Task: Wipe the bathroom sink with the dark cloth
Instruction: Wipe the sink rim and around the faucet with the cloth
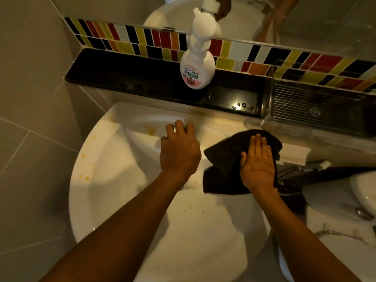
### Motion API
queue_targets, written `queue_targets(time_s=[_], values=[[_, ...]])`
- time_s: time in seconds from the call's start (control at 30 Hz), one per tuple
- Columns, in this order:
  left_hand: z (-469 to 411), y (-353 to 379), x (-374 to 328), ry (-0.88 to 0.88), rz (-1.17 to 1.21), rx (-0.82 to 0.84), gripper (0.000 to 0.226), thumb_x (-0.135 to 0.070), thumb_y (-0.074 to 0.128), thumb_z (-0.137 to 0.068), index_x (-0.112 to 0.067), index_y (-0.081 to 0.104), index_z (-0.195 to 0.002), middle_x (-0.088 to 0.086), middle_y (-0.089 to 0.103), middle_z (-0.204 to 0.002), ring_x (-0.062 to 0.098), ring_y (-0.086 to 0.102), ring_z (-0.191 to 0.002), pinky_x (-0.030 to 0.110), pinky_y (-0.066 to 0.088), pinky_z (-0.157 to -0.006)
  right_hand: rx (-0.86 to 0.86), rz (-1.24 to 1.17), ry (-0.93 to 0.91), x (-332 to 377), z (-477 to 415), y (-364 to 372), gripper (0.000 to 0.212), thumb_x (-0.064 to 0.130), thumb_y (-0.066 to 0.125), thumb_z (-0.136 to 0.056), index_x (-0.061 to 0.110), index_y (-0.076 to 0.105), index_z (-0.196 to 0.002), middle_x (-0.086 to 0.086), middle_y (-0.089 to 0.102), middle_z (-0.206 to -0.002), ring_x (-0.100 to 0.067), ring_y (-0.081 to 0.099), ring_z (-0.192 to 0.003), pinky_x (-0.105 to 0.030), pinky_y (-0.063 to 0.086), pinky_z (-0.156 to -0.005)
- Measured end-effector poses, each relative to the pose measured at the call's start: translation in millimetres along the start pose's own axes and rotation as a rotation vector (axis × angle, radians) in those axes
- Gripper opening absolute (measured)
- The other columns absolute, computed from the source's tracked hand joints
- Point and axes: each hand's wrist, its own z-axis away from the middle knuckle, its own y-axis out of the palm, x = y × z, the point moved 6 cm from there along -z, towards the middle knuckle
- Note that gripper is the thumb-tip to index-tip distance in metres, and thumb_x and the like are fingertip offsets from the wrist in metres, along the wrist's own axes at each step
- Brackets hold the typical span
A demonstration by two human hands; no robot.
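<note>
A white round bathroom sink [105, 180] fills the middle of the head view, with yellow-orange spots on its left rim and near the front of the basin. The dark cloth [225, 157] lies bunched on the sink's right rim. My right hand [257, 161] presses flat on top of it, palm down, fingers together and pointing away from me. At the back of the basin my left hand [180, 147] curls over the tap; a bit of metal shows between its fingers, and the tap is otherwise hidden.
A white pump soap bottle [197, 72] stands on the black ledge [122, 78] behind the sink. A clear ridged tray [317, 106] sits on the ledge at the right. Coloured tiles and a mirror lie beyond. A toilet [341, 200] is close at the right.
</note>
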Motion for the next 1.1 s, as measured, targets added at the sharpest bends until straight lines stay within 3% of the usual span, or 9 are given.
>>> queue_targets(time_s=[0.23, 0.4, 0.53, 0.7, 0.83, 0.9, 1.0, 1.1], values=[[-1.5, 1.6, -0.3, -0.006, -0.007, -0.003, 0.038, -0.030, 0.045, -0.094, -0.010, 0.049, -0.125, 0.017, 0.049, -0.132, 0.036, 0.049, -0.114, 0.040, 0.052, -0.084, -0.050, 0.034, -0.138, 53.7, -40.5, 0.1, 0.057, 0.032, 0.032, -0.100, 0.010, 0.015, -0.150, -0.014, 0.022, -0.158, -0.028, 0.015, -0.147, -0.043, 0.009, -0.120], [-0.7, 2.1, -2.7, 0.002, -0.004, -0.007, 0.037, -0.029, 0.047, -0.093, -0.011, 0.049, -0.124, 0.017, 0.049, -0.131, 0.036, 0.049, -0.114, 0.040, 0.051, -0.083, 0.062, 0.107, -0.558, 105.5, -48.2, 3.2, 0.070, 0.024, 0.050, -0.091, 0.018, 0.015, -0.151, -0.005, 0.014, -0.160, -0.022, 0.006, -0.149, -0.042, 0.006, -0.121], [-0.6, 1.8, -2.8, -0.026, 0.001, -0.029, 0.041, -0.031, 0.039, -0.095, -0.013, 0.045, -0.131, 0.015, 0.048, -0.134, 0.034, 0.047, -0.117, 0.040, 0.049, -0.086, 0.131, 0.182, -0.726, 145.2, -64.9, 14.7, 0.069, 0.038, 0.044, -0.094, 0.024, 0.009, -0.152, 0.001, 0.005, -0.162, -0.021, -0.002, -0.149, -0.042, 0.001, -0.121], [0.8, 0.8, -2.8, -0.019, -0.018, -0.025, 0.038, -0.031, 0.035, -0.096, -0.014, 0.044, -0.129, 0.014, 0.045, -0.135, 0.033, 0.045, -0.118, 0.038, 0.049, -0.088, 0.064, 0.133, -0.584, 123.5, -60.3, 7.2, 0.061, 0.042, 0.031, -0.098, 0.025, 0.008, -0.152, 0.003, 0.008, -0.162, -0.019, 0.002, -0.149, -0.042, 0.011, -0.121], [1.7, 0.6, -3.7, 0.005, -0.012, -0.038, 0.031, -0.028, 0.040, -0.094, -0.012, 0.048, -0.120, 0.015, 0.048, -0.129, 0.034, 0.047, -0.111, 0.037, 0.049, -0.081, -0.011, -0.008, -0.258, 55.4, -37.5, -5.6, 0.059, 0.039, 0.033, -0.099, 0.020, 0.013, -0.152, -0.004, 0.019, -0.160, -0.023, 0.019, -0.147, -0.041, 0.022, -0.117], [2.8, -0.4, -4.0, 0.023, 0.004, -0.046, 0.031, -0.028, 0.040, -0.094, -0.011, 0.048, -0.119, 0.016, 0.048, -0.127, 0.035, 0.048, -0.110, 0.038, 0.050, -0.080, 0.011, -0.055, -0.070, 18.2, -23.2, -7.5, 0.062, 0.039, 0.032, -0.099, 0.016, 0.009, -0.152, -0.009, 0.017, -0.160, -0.026, 0.015, -0.147, -0.039, 0.014, -0.119], [3.7, -1.9, -4.1, 0.040, 0.005, -0.052, 0.033, -0.028, 0.039, -0.095, -0.010, 0.048, -0.121, 0.018, 0.048, -0.126, 0.037, 0.048, -0.109, 0.041, 0.050, -0.080, 0.054, 0.000, 0.027, -5.6, -1.4, -2.5, 0.063, 0.038, 0.027, -0.100, 0.013, 0.001, -0.151, -0.011, 0.005, -0.161, -0.026, 0.000, -0.149, -0.038, -0.001, -0.120], [3.7, -1.5, -4.3, 0.052, -0.024, -0.048, 0.032, -0.026, 0.038, -0.095, -0.008, 0.048, -0.120, 0.020, 0.049, -0.124, 0.039, 0.048, -0.108, 0.043, 0.051, -0.079, 0.055, -0.004, 0.091, -10.3, 26.9, 6.2, 0.067, 0.035, 0.031, -0.099, 0.012, -0.003, -0.151, -0.012, -0.001, -0.161, -0.029, -0.004, -0.149, -0.042, -0.001, -0.121]])
